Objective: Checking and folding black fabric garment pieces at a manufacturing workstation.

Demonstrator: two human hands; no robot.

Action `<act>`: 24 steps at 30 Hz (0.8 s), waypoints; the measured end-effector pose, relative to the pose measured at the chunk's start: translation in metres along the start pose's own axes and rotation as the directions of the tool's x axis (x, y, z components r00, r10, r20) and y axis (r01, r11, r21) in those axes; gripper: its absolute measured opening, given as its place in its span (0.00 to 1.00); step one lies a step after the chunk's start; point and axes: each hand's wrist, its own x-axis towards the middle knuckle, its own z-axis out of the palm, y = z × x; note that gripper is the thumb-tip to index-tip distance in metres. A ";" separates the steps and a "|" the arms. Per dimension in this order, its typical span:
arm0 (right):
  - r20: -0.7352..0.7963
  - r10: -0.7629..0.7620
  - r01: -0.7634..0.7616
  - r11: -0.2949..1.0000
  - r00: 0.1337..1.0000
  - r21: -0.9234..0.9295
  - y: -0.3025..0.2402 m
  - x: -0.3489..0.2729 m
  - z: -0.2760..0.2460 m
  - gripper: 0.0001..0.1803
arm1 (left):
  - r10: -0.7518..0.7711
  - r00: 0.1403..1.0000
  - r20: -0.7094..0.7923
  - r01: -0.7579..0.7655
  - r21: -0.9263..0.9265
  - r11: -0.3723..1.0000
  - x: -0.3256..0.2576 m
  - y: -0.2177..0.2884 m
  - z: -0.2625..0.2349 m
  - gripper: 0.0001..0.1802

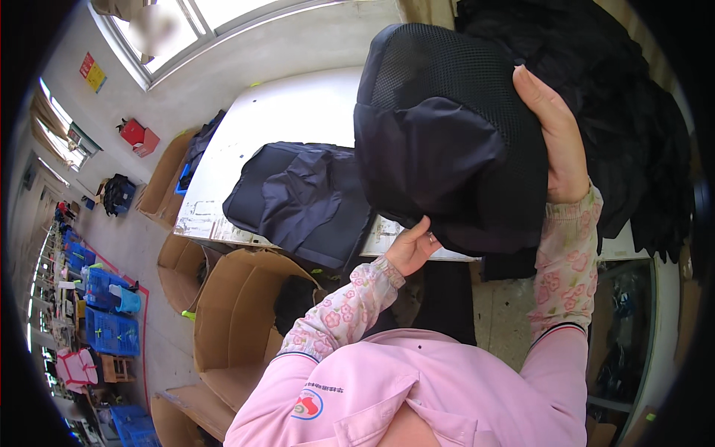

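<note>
Fingers (538, 95) of the right hand (560, 145) are being pressed together flat along the right edge of a dark navy bag piece (447, 141), with the thumb hidden behind the fabric. That piece, topped by a black mesh panel (439, 67), is being held up in the air above the white table (290, 104), close to the camera. Its lower edge is being pinched from beneath by the left hand (411, 249), whose fingertips are tucked under the cloth, so how far they are spread cannot be told. Both forearms are being covered by floral pink sleeve guards (339, 309). On the table, just left of the raised piece, a second navy bag (298, 197) is lying flat. A heap of black fabric (625, 112) is piled at the right. Open cardboard boxes (238, 313) are standing on the floor below the table's near edge.
</note>
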 end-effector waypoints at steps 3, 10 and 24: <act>-0.111 -0.094 0.060 0.958 0.989 -0.280 0.027 0.003 -0.015 0.13 | 0.101 0.994 -0.030 -0.102 -0.012 0.995 -0.001 -0.002 0.015 0.22; -0.188 -0.152 -0.184 0.036 0.970 -0.982 0.173 -0.010 -0.128 0.14 | -0.016 0.861 0.508 0.233 -0.367 0.900 -0.032 0.044 0.063 0.24; -0.170 -0.194 -0.126 0.217 0.966 -0.968 0.176 -0.023 -0.175 0.19 | 0.188 0.950 0.248 -0.169 -0.093 0.981 -0.082 0.170 0.039 0.24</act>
